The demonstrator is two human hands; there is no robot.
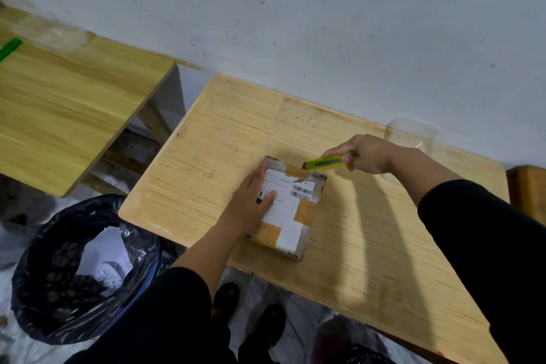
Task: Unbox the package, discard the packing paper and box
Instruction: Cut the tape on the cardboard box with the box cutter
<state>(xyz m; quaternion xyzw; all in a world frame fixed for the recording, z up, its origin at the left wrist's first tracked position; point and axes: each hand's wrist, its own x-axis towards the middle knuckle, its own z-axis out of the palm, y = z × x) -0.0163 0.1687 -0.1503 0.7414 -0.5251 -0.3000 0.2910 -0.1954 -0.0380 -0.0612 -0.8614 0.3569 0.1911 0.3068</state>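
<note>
Pale wooden table (369,245) sits right against a scuffed white wall (325,23), and there's a clear plastic tub (410,136) at the table's far edge by that wall. Left of the table, across a gap, is a second wooden table (74,103) with another clear tub (50,34) and some green thing (10,49) on it. Plastic sheeting (295,316) covers the floor under the table.

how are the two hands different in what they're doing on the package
The left hand lies flat with straight fingers, pressing on the package; the right hand is curled round a green box cutter. The left hand rests on the label, while the right hand is at the far edge, cutter tip at the brown tape. Both arms wear black sleeves.
</note>
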